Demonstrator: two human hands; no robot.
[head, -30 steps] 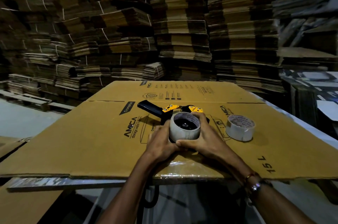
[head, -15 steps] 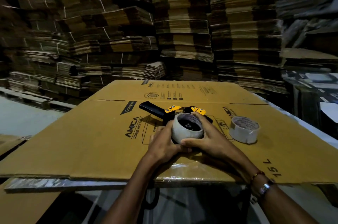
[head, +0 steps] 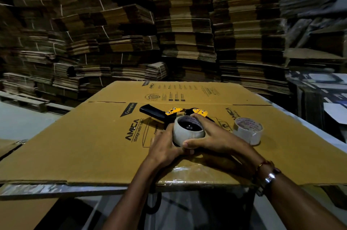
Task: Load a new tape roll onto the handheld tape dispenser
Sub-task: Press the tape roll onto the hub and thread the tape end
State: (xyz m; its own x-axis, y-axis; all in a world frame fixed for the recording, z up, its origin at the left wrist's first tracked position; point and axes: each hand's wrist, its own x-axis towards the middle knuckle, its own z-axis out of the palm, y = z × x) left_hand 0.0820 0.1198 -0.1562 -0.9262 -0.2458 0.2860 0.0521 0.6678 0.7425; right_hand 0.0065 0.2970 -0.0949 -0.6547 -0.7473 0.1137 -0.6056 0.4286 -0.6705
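Observation:
A black and yellow handheld tape dispenser lies flat on a brown cardboard sheet, its handle pointing left. A pale tape roll sits over the dispenser's hub, open end up. My left hand holds the roll's near left side. From the right, my right hand wraps around it, fingers over the far rim and thumb at the front. The dispenser's lower part is hidden under the roll and my hands.
A second, thinner tape roll lies on the cardboard to the right of my hands. Tall stacks of flattened cartons fill the background. A strip of clear tape shines along the sheet's near edge.
Both hands stay on the roll over the dispenser. My right fingers have shifted slightly along the far rim. The view has barely moved.

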